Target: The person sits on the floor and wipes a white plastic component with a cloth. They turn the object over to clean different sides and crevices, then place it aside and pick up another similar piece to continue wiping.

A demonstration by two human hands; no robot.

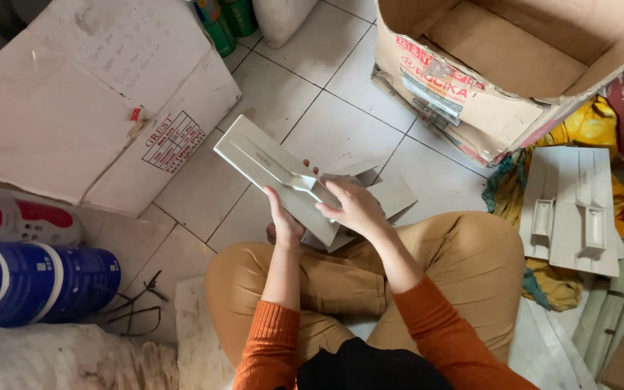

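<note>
Below me, seen from my head camera, I sit cross-legged on a pale tiled floor, knees in tan trousers, sleeves orange. My left hand is closed around the near edge of a flat, cream-coloured moulded panel, which tilts up and away over my lap. My right hand rests on its middle with fingers curled over a small raised bracket, gripping there. A few similar flat pieces lie under the panel, on my lap. The panel looks stiff, thin and light, probably plastic; I judge it smooth and a little slippery, best held by its long edges or at the raised bracket. Well apart to my right, more such panels lie stacked on a yellow cloth. An open cardboard box stands ahead, a closed white carton at left, blue drums beside it.
</note>
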